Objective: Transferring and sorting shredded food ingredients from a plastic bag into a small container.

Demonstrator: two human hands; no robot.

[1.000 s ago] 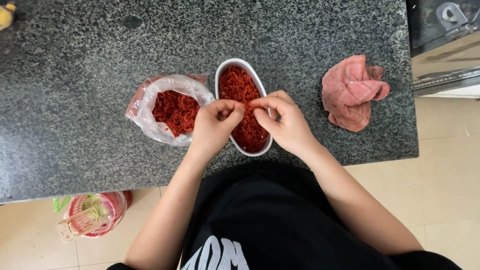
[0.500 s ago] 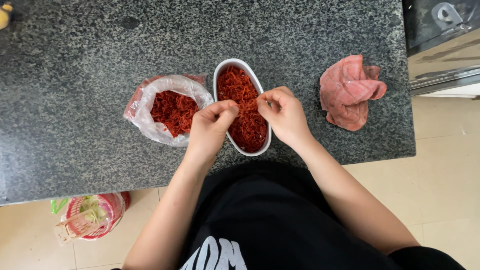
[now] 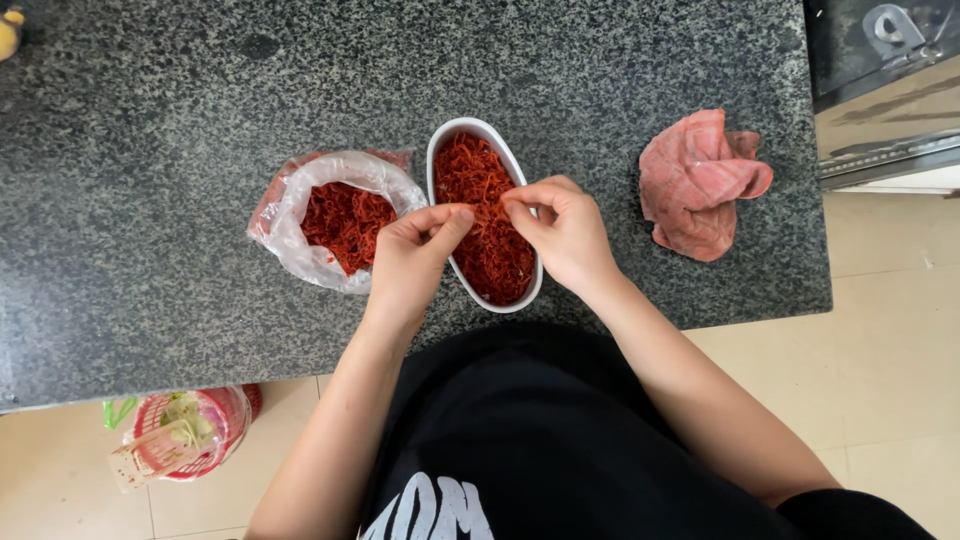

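A speckled dark grey stone bench is seen from above, with a person in a black top standing at its near edge. Near the middle of the bench an oval white dish is set lengthwise, filled with shredded red strands. Just to the left of the dish, touching it, a clear plastic bag lies open, with more of the same red shreds held inside it.

Both hands are held over the near half of the dish. The left hand is curled, its thumb and forefinger pressed together in a pinch above the shreds. The right hand is curled likewise, its fingertips closed together close to those of the left hand. A few strands appear to be pinched between the two hands, though this is too small to be told for certain.

Well to the right of the dish, a crumpled pink cloth is laid on the bench. At the far right a dark metal appliance is partly seen. On the pale tiled floor at the near left, a red mesh basket wrapped in clear plastic is seen.
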